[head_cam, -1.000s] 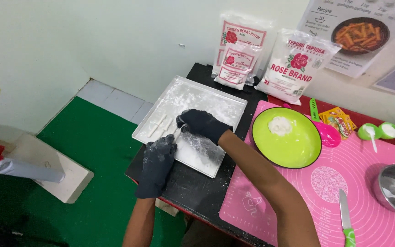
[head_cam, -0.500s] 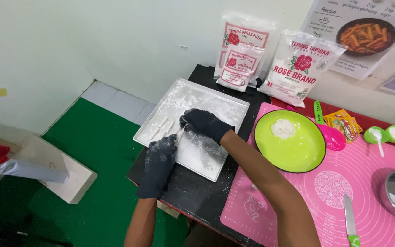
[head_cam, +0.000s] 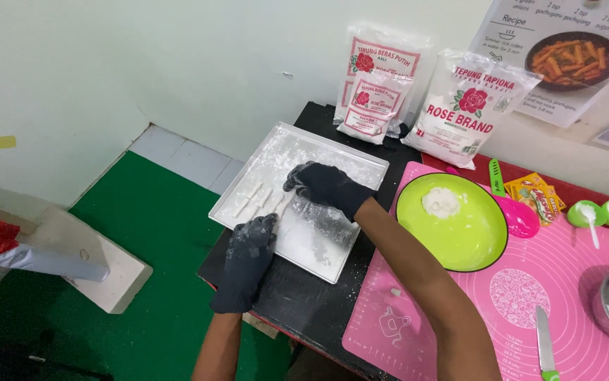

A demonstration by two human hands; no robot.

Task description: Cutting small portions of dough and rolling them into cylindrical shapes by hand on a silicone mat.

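Resting on floured tray [head_cam: 361, 166] | dough sticks [head_cam: 255, 197]: white, thin, parallel

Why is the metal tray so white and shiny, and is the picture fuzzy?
Head view: the tray looks white from flour, with soft glare, no hard shadows; the gloved left hand and right hand are sharp; edges bend slightly.

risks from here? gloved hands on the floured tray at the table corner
1. The tray sits close to the black tabletop's edge; a push from the left hand on its rim might slide it toward the floor.
2. The dough sticks lie close together beside the right hand; they may get squashed or stick.
3. The forearm passes near the green plate and could nudge it.
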